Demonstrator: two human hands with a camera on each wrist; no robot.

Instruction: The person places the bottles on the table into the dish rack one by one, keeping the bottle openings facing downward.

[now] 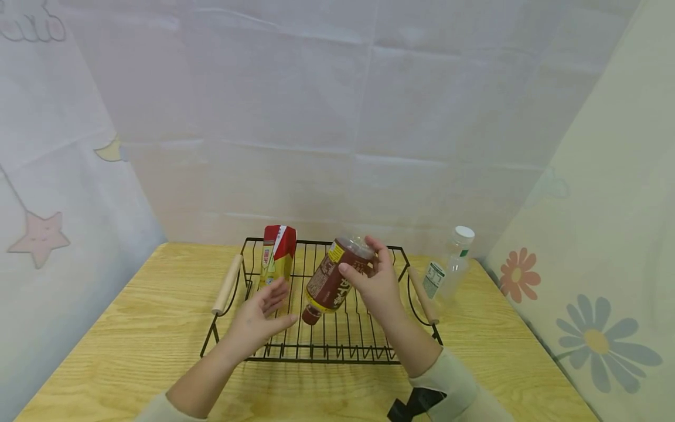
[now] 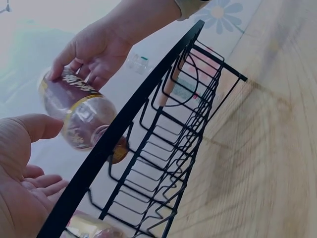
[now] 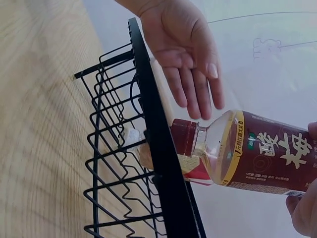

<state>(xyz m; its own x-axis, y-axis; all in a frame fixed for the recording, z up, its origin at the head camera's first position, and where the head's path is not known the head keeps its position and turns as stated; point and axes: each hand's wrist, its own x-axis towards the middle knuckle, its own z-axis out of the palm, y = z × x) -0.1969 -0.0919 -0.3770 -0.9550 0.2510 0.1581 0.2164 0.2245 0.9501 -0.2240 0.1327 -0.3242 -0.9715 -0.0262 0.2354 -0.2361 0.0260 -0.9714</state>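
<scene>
My right hand (image 1: 381,280) holds a plastic drink bottle (image 1: 333,280) with a dark red label, fingers and thumb around its base end. The bottle is tilted cap-down above a black wire rack (image 1: 337,358); its brown-red cap (image 3: 183,138) points toward the rack in the right wrist view. My left hand (image 1: 259,321) is beside the cap, fingers extended, with a gap between it and the bottle (image 2: 81,109). Behind the left hand, a red and yellow carton (image 1: 279,252) stands in the rack's left part, its lower part hidden by the hand.
The rack has a wooden handle (image 1: 228,284) on the left and another wooden handle (image 1: 423,295) on the right. A clear bottle (image 1: 456,264) with a white cap stands right of the rack, by the wall. A dark object (image 1: 416,403) lies by my right sleeve.
</scene>
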